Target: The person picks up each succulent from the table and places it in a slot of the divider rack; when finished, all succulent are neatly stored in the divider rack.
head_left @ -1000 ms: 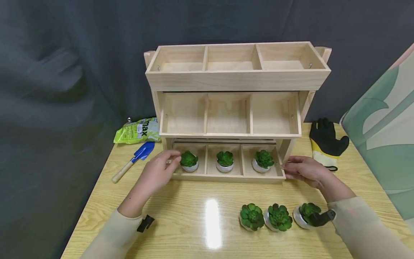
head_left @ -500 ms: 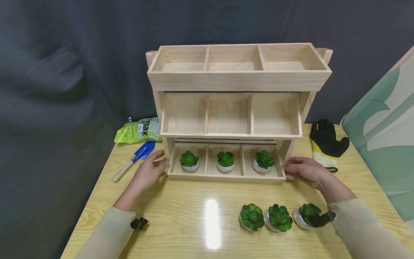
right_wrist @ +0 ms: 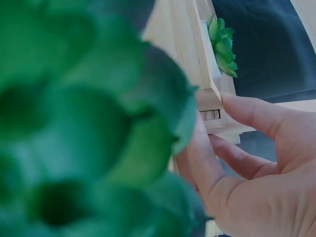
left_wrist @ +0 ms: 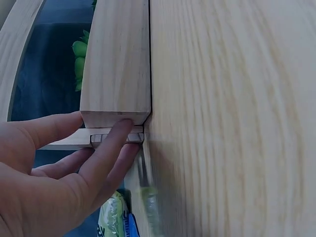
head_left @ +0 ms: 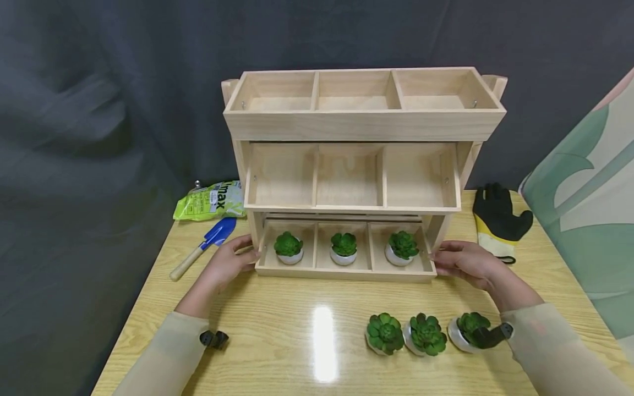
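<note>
A three-tier wooden plant stand (head_left: 366,125) stands on the table, each tier split into three compartments. Its bottom tray holds potted succulents at left (head_left: 288,247), middle (head_left: 344,248) and right (head_left: 402,247). My left hand (head_left: 229,263) holds the tray's left end; in the left wrist view the thumb is at the upper edge and the fingertips lie against the end piece. At the opposite end, my right hand (head_left: 465,263) holds the tray's corner, thumb at the rim and fingers lower down. The upper two tiers have bare compartments.
Three more potted succulents (head_left: 385,333) stand in a row at front right, the rightmost close to my right sleeve. A blue trowel (head_left: 204,247) and a green bag (head_left: 210,201) lie left of the stand. A black and yellow glove (head_left: 501,217) lies to its right.
My left hand has left the left succulent and moved outward to the tray's left end. My right hand has stayed at the right end.
</note>
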A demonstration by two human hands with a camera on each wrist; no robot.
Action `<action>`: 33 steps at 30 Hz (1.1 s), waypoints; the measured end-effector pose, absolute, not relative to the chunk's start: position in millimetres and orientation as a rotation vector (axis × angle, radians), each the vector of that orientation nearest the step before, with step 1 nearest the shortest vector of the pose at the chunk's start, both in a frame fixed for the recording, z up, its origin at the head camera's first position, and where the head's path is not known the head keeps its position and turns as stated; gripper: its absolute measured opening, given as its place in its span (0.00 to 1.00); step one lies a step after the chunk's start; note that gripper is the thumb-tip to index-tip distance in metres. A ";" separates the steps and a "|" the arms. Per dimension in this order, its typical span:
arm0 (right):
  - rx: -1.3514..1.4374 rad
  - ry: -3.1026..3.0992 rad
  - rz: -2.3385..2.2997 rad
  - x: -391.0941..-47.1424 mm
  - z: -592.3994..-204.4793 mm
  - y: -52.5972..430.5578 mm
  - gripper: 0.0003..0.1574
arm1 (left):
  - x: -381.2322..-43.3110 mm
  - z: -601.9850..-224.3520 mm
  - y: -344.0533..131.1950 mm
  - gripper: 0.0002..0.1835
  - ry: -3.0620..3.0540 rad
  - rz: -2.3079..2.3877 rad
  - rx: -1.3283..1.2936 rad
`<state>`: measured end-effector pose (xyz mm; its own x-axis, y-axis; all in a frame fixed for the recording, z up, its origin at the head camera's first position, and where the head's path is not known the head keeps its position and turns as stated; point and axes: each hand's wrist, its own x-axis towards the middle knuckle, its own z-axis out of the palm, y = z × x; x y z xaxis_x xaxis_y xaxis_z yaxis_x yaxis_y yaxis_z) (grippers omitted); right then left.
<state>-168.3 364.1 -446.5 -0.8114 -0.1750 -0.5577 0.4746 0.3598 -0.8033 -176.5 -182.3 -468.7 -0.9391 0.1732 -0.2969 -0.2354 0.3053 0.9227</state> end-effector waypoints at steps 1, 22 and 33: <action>0.267 2.054 -1.489 -168.2 -446.1 363.8 0.50 | -176.5 -468.8 -182.4 0.35 2.236 1.671 -0.058; 0.090 2.487 -1.269 -129.8 -406.8 354.7 0.42 | -178.7 -478.4 -185.4 0.36 2.242 1.634 -0.080; 0.050 2.668 -1.127 -82.9 -400.2 365.6 0.44 | -178.6 -479.0 -185.1 0.35 2.252 1.637 -0.059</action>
<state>-82.9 365.6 -400.2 -0.9695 -0.0628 -0.2368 0.1260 0.7013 -0.7016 -178.6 -185.1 -479.0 -0.9360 0.1722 -0.3069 -0.2388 0.3298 0.9133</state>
